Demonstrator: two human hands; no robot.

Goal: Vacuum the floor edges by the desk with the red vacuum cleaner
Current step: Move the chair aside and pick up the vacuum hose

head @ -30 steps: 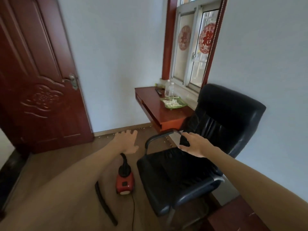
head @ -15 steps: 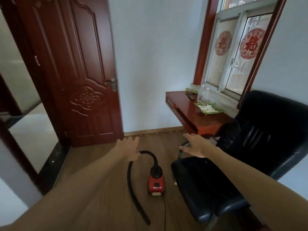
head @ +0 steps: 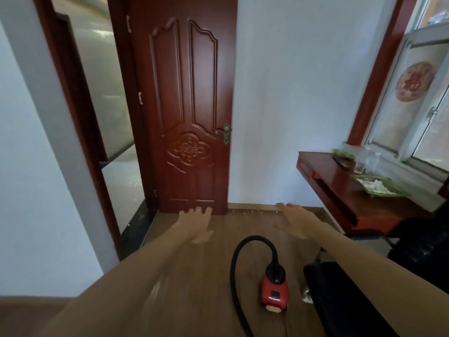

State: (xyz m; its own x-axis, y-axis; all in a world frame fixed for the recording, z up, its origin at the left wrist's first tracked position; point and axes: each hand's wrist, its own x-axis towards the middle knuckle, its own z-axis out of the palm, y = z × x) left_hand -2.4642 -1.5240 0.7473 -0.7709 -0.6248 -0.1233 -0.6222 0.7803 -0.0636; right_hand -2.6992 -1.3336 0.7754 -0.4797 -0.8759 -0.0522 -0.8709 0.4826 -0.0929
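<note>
On the floor (head: 247, 222), the looped vacuum hose (head: 234, 259) may trip feet; left hand (head: 196, 224) and right hand (head: 295, 221) have open, empty grips.

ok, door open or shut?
Open. The door is swung back beside the white wall, and the doorway to its left shows the next room's floor.

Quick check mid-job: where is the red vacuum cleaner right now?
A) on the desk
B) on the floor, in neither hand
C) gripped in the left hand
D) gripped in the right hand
B: the red vacuum cleaner stands on the wooden floor beside the black chair, while the left hand and right hand are open, holding nothing.
</note>
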